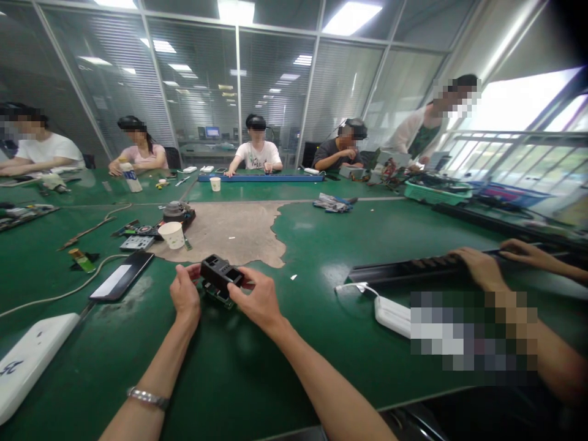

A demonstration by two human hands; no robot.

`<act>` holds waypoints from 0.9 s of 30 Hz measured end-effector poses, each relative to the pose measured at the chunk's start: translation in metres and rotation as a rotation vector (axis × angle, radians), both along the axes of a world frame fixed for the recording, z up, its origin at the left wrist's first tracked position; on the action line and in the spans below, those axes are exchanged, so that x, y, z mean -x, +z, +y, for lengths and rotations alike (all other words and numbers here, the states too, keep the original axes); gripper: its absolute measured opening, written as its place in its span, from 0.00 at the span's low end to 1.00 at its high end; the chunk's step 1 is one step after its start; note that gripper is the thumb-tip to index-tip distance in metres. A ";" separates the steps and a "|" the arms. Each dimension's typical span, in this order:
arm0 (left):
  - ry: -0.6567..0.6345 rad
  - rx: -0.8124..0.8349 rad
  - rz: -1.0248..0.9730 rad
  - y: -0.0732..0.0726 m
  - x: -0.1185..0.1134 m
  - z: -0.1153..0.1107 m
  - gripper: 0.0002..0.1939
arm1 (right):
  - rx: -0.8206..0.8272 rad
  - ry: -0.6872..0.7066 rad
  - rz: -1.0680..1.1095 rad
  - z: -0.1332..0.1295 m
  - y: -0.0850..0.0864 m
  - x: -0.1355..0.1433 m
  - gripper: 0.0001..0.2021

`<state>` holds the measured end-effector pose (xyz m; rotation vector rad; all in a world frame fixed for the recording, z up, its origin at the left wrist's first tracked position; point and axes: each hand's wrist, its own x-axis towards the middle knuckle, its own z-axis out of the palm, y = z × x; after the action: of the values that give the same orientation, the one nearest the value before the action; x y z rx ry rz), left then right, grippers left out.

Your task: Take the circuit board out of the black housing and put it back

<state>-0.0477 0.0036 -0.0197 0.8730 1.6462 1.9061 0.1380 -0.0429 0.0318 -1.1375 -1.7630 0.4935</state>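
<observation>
A black plastic housing (223, 271) with rectangular openings is held above the green table, tilted. Under it shows a green circuit board (219, 295), partly covered by the housing. My left hand (186, 293) grips the left side, its fingers partly hidden behind the part. From the right, my right hand (258, 297) pinches the near right corner with thumb and fingers. A silver band is on my left wrist.
Left of my hands lie a black phone (124, 278), a white power strip (37, 361) and a paper cup (172, 235) beside electronic parts. At right, a co-worker's hands rest on a long black bar (395, 270). Other people sit across the table (312, 245).
</observation>
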 end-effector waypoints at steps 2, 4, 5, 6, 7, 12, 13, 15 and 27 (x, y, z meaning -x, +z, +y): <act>-0.002 0.005 -0.006 0.000 0.000 0.001 0.36 | 0.017 -0.064 0.024 0.006 0.003 -0.007 0.18; -0.005 0.015 -0.006 0.000 -0.001 0.001 0.36 | 0.034 -0.133 -0.014 0.013 0.004 -0.015 0.17; -0.005 0.019 -0.004 0.000 -0.001 0.002 0.36 | 0.048 -0.162 -0.050 0.017 0.003 -0.019 0.16; -0.006 0.018 0.000 0.000 -0.001 0.002 0.36 | 0.066 -0.186 -0.090 0.020 0.001 -0.023 0.16; -0.005 0.016 0.005 0.000 -0.001 0.002 0.36 | 0.087 -0.208 -0.127 0.023 -0.001 -0.026 0.15; 0.005 0.013 0.005 0.000 -0.001 0.002 0.37 | 0.159 -0.262 -0.210 0.032 -0.012 -0.035 0.12; 0.007 0.015 0.002 0.001 -0.001 0.002 0.37 | 0.166 -0.261 -0.217 0.032 -0.014 -0.035 0.12; 0.009 0.014 -0.003 0.002 -0.001 0.001 0.36 | 0.175 -0.248 -0.235 0.033 -0.016 -0.036 0.13; 0.009 0.024 0.008 0.001 0.000 0.002 0.37 | 0.177 -0.200 -0.240 0.031 -0.011 -0.041 0.10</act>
<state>-0.0479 0.0053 -0.0191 0.8661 1.6769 1.8871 0.1786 -0.0120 0.0204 -1.5341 -1.8089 0.4115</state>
